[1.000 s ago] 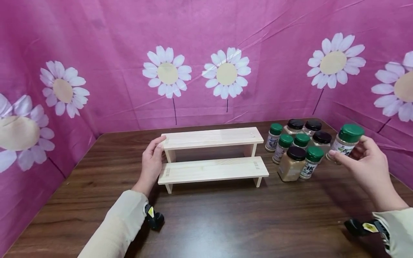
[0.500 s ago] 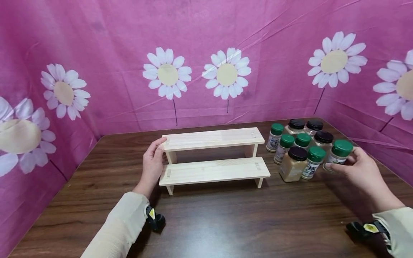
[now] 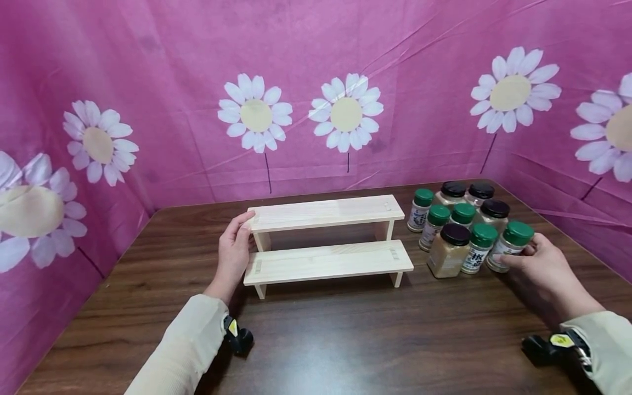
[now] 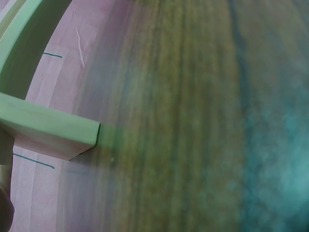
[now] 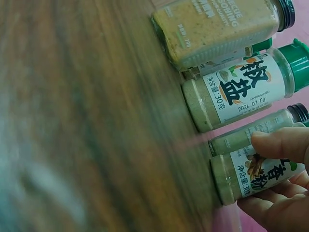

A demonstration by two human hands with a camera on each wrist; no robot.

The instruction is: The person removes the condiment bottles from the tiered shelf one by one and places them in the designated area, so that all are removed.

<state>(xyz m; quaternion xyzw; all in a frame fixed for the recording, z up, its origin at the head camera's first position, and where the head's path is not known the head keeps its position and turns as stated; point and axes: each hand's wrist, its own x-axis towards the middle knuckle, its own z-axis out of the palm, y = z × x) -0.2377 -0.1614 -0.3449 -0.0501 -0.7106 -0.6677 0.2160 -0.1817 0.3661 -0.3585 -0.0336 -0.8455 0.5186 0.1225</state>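
Observation:
A two-step wooden rack [image 3: 326,259] stands in the middle of the table. My left hand [image 3: 234,253] grips the left end of its upper shelf, thumb in front. In the left wrist view the pale shelf [image 4: 53,126] crosses the left side, with a bit of finger [image 4: 5,212] below it. At the right, my right hand [image 3: 553,273] holds a green-capped spice jar [image 3: 518,233] upright beside the other jars. The right wrist view shows thumb and fingers around that labelled jar [image 5: 229,181]; whether its base touches the table is hard to tell.
Several spice jars crowd the table right of the rack: a black-capped square jar [image 3: 446,258] and a green-capped jar [image 3: 477,255] in front, others behind. A pink flowered cloth [image 3: 419,109] hangs along the back and sides. The dark wood table [image 3: 345,334] reaches forward.
My right hand has lowered the green-capped jar and moved it left, close beside the front jars. My left hand keeps its grip on the rack, almost unmoved.

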